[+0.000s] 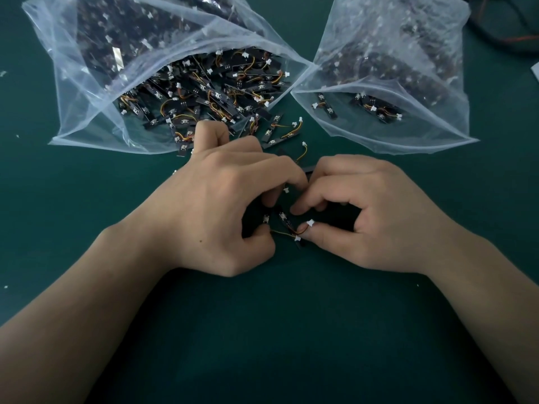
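My left hand [221, 199] and my right hand [376, 211] meet at the middle of the green table, fingers curled. Between them lie small black circuit strips [284, 220] with thin orange-yellow wires [284, 234] and white connectors [310, 223]. My left fingers pinch one strip and its wire. My right thumb and fingers pinch another strip near a white connector. How many strips each hand holds is hidden by the fingers.
A large clear plastic bag [96, 112] lies open at the back left, full of the same strips, with several spilled strips [275, 131] at its mouth. A second clear bag [408, 83] at the back right holds fewer. Dark cables [507, 27] lie far right.
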A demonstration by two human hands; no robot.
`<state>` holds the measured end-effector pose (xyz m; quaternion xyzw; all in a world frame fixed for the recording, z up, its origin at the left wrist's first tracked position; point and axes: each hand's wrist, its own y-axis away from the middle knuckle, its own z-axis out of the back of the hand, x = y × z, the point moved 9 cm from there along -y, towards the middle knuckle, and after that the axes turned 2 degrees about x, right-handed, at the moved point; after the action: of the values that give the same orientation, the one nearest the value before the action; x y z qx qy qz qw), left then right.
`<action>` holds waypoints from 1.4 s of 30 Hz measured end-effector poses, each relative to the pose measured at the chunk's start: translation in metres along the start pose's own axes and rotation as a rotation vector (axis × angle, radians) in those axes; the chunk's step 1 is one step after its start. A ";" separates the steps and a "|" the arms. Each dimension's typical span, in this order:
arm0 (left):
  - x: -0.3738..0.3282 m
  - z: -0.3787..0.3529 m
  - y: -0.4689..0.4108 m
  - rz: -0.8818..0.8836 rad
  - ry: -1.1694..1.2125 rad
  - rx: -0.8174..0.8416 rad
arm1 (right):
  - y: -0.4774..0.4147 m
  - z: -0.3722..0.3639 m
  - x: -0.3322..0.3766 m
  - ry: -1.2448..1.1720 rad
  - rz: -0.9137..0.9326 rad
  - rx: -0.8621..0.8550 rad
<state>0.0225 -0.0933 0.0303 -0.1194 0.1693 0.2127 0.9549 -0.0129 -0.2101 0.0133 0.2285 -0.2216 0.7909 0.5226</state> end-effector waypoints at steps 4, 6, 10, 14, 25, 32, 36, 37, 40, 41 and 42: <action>0.000 0.001 0.000 -0.003 -0.006 -0.014 | 0.000 -0.001 0.001 0.004 0.004 0.001; 0.000 0.001 0.000 -0.003 -0.006 -0.016 | 0.000 -0.001 0.001 0.005 0.005 0.003; 0.000 0.001 0.000 0.009 0.003 -0.020 | 0.000 -0.001 0.001 0.003 0.009 0.026; 0.000 0.001 0.001 0.015 0.012 -0.018 | 0.002 -0.001 0.004 0.020 0.029 0.052; 0.000 0.002 0.000 0.019 0.029 -0.030 | 0.001 -0.002 0.008 0.042 0.047 0.071; 0.000 0.001 0.000 0.016 0.027 -0.026 | 0.001 -0.003 0.009 0.028 0.068 0.068; 0.000 0.000 0.000 0.018 0.024 -0.024 | 0.001 -0.006 0.009 0.026 0.087 0.081; 0.000 0.000 0.000 0.018 0.023 -0.024 | 0.001 -0.006 0.009 0.027 0.088 0.085; 0.000 0.000 0.000 0.011 0.015 -0.024 | 0.001 -0.007 0.008 0.027 0.080 0.094; 0.000 0.000 0.000 0.007 0.013 -0.025 | 0.001 -0.007 0.008 0.029 0.075 0.094; 0.000 0.000 0.000 0.002 0.012 -0.025 | 0.001 -0.007 0.008 0.033 0.070 0.094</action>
<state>0.0224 -0.0931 0.0299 -0.1327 0.1726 0.2151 0.9520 -0.0176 -0.2009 0.0123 0.2317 -0.1833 0.8220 0.4869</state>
